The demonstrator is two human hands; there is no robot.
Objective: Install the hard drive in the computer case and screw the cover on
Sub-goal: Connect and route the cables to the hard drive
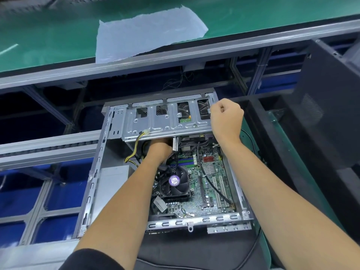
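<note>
Case (93, 172) is uncovered. Right hand (226, 117) curls onto the drive cage (167, 121); left hand (159, 149) reaches beneath, fingers hidden. Drive seating, cover (329, 106) remain.

Pale plastic sheet (150, 34) on green conveyor belt (48, 36); blue bins (19, 197) below frame.

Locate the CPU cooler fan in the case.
Head view: the CPU cooler fan sits on the motherboard in the open computer case, just right of the left forearm and below the left hand.
</note>
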